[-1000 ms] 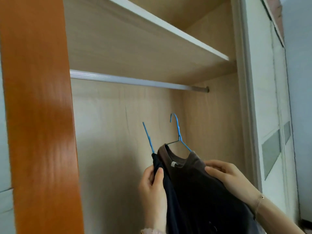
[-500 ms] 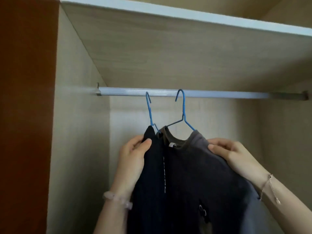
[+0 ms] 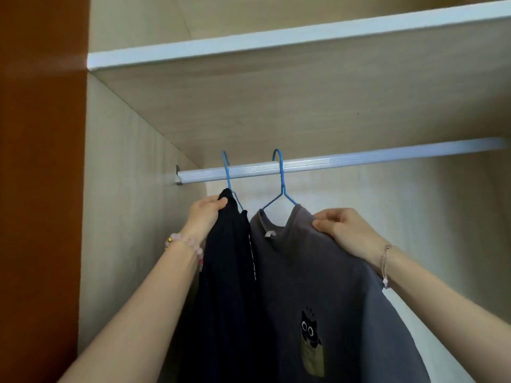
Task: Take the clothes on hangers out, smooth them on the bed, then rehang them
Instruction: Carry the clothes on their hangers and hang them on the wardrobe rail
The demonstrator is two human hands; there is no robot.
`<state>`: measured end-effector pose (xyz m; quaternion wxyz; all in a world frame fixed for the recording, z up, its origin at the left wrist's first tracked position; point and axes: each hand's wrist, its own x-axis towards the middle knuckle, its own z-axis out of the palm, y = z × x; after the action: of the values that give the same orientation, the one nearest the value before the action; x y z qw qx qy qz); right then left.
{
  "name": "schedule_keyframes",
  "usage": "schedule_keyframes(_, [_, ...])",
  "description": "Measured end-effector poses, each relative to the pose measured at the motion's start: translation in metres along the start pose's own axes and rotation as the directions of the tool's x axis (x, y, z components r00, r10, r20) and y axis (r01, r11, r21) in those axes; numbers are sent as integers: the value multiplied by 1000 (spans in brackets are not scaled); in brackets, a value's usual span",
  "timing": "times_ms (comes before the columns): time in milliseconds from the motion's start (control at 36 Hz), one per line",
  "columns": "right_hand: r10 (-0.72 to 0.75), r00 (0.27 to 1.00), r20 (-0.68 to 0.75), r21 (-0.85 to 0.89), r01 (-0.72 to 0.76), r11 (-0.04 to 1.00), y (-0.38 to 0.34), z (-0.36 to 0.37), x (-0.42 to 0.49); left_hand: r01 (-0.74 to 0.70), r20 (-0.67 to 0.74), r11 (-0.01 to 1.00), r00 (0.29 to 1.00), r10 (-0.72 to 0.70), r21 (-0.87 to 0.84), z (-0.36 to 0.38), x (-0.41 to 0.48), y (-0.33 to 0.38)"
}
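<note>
Hands (image 3: 206, 217) grip garments (image 3: 304, 272) — hangers (image 3: 280, 178) hooked.

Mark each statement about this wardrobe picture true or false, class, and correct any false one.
1. Both blue hangers hook over the rail. True.
2. The left hand grips the grey T-shirt. False: it grips the dark garment.
3. The grey T-shirt shows a cat in a pocket. True.
4. The right hand rests on the shelf. False: it holds the T-shirt's shoulder.

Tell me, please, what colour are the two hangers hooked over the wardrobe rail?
Both hangers are blue wire, seen clearly in the head view against the silver rail.
</note>
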<state>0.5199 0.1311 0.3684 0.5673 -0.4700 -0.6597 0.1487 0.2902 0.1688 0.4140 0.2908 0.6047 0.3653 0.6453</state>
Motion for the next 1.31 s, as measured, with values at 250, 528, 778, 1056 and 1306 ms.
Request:
schedule_keyframes(250, [21,998,53,-49,-19,999,3,2,-19,101,-9,994,995,-101,-44,2,-22,-29])
schedule_keyframes(528, [-113,992,-65,-497,66,866,1,12,-39,78,39,996,996,-76,-34,-3,-56,-40])
schedule_keyframes(778, [-277,955,-108,-457,200,866,29,32,-99,-134,-164,991,977,135,16,-3,-122,-85])
schedule_keyframes(1056, [-680,733,35,-209,670,712,76,96,-234,205,-179,957,969,-169,205,-18,-307,-200])
schedule_keyframes(1306, [-117,309,944,52,211,976,143,203,-410,786,-464,609,582,-668,108,-55,-598,-268])
